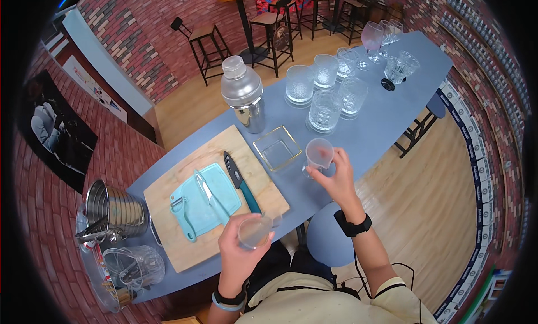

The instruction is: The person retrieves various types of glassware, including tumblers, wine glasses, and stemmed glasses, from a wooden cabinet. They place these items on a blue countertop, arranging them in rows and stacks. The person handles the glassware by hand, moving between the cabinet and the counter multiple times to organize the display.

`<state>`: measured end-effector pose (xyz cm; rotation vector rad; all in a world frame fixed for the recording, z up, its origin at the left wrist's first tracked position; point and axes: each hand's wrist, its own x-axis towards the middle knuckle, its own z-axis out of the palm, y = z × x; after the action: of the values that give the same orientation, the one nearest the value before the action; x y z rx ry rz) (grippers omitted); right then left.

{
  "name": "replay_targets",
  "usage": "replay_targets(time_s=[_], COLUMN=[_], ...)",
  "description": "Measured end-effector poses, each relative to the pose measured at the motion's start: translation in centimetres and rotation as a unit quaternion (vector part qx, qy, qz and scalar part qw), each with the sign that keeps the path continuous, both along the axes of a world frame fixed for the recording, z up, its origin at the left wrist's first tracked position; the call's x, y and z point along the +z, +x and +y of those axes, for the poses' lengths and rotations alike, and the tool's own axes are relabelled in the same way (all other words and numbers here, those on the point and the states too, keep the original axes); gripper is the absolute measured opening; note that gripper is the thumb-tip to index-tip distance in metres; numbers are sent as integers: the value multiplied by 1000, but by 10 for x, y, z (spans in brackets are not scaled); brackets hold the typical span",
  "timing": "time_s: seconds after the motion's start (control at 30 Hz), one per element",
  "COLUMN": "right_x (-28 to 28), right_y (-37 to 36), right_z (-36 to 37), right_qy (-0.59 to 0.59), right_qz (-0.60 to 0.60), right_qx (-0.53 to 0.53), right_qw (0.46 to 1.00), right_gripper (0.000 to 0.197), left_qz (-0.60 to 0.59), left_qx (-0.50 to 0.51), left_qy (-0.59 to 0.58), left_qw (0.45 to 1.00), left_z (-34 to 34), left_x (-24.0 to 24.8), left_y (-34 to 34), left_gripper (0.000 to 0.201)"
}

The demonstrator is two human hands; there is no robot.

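Observation:
My left hand (234,246) is closed around a clear plastic cup (255,234), held above the near edge of the wooden board. Over the table's near edge, further right, my right hand (339,181) grips a clear measuring cup (320,151) with a pouring lip. A square glass dish (277,148) with a gold rim sits just left of that cup. On the wooden board (168,203) lies a light-blue cutting mat (188,203), bearing a knife (206,189) and a small peeler (177,203). A dark-bladed knife with a teal handle (249,198) lies beside the mat.
A large silver cocktail shaker (242,94) stands behind the board. Several glass tumblers (324,111) and stemmed glasses (372,38) fill the far right. At the left end are a metal ice bucket (117,209) and a glass pitcher (147,265). A round stool (330,237) is near me.

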<state>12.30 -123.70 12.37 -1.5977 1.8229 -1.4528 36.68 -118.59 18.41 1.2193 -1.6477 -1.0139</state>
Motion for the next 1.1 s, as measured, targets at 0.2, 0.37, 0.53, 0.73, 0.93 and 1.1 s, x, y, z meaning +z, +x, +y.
replay_targets(time_s=[0.2,0.37,0.53,0.73,0.93,1.1], right_x=[0,-16,-26,-26,-28,-20], right_y=[-14,-20,-20,-14,-12,-9], right_z=[2,3,4,6,5,7], right_qy=[7,44,55,48,18,17], right_qz=[31,66,69,54,42,42], right_qx=[-3,19,38,19,18,19], right_qw=[999,997,995,997,999,999], right_gripper=[45,43,36,32,35,40], left_qz=[-41,-55,6,-6,-11,-35], left_qx=[-42,-25,1,4,12,14], left_qy=[-14,13,22,19,21,-28], left_qw=[998,998,1000,1000,1000,999], left_z=[-46,-51,-53,-58,-56,-56], left_x=[-23,-36,-50,-54,-56,-56], left_y=[-59,-77,-84,-86,-85,-83], left_gripper=[35,35,36,35,39,37])
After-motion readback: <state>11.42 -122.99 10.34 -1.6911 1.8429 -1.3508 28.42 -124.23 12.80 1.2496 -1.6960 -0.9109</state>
